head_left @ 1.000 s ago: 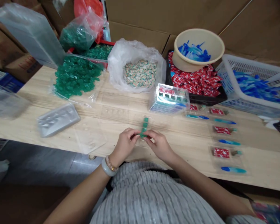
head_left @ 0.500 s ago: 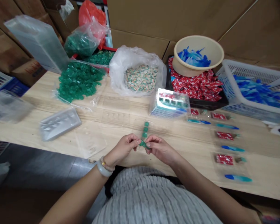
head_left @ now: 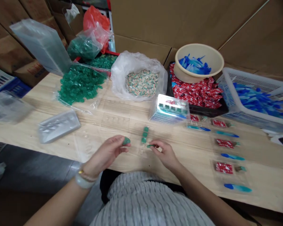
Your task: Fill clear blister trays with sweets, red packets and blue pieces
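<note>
Now parted, after nearly meeting half a second ago at the near end of the row of green squares [head_left: 144,135]: moved farther off to the left with the left hand [head_left: 108,153], kept just beside the row with the right hand [head_left: 165,153]. Holding a green piece [head_left: 126,141] between thumb and fingers on the left, too covered to count as one or several. Pinching a second green piece [head_left: 150,146] on the right, fingertips drawn narrow around it.

Judged to be partway through filling, piece by piece, the clear tray [head_left: 143,151] beneath the row. Next move to call, by the look of it, for lowering the right-hand piece at the near end, squared to the row, without nudging the squares already there. Apparently shorter than the rows of about five in the stack of packed trays [head_left: 169,111].

Lying on the worktop [head_left: 191,153] in front of the body, between the hands: three squares in line, close together. Running lengthwise away from the body, with the far end leaning slightly right. Pointing roughly leftward on the right-hand side, toward the row's near end; on the left, hard to tell which way.
</note>
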{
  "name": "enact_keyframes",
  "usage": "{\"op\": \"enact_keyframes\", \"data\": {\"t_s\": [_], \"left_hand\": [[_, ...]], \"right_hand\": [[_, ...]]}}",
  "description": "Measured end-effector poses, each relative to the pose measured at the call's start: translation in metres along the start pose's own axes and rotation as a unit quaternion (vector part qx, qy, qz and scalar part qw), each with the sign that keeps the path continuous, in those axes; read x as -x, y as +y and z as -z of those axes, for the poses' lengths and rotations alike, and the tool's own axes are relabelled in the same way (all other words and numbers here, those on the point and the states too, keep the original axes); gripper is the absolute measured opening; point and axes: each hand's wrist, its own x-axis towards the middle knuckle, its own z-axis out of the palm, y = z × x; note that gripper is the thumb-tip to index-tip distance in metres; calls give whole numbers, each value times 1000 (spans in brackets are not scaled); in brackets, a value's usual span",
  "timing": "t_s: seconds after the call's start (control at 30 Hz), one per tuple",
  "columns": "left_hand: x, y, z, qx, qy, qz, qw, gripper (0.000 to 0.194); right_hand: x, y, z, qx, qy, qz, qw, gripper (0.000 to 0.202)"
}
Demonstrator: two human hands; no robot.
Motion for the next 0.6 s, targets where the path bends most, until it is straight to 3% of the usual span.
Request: {"op": "enact_keyframes", "data": {"t_s": [0.1,0.23,0.4,0.6], "left_hand": [[-17,-34,-7,-40,-10,18,999,27],[-36,-66,-7,-78,-2,-6,997,31],[-40,-69,-2,-153,-8,-37,988,33],[-42,-71,0,-225,-34,-73,971,31]], "right_hand": [[1,12,-24,117,15,131,984,15],[5,22,-38,185,34,187,964,18],[13,30,-40,205,6,203,957,21],[12,31,-47,184,5,162,970,28]]}}
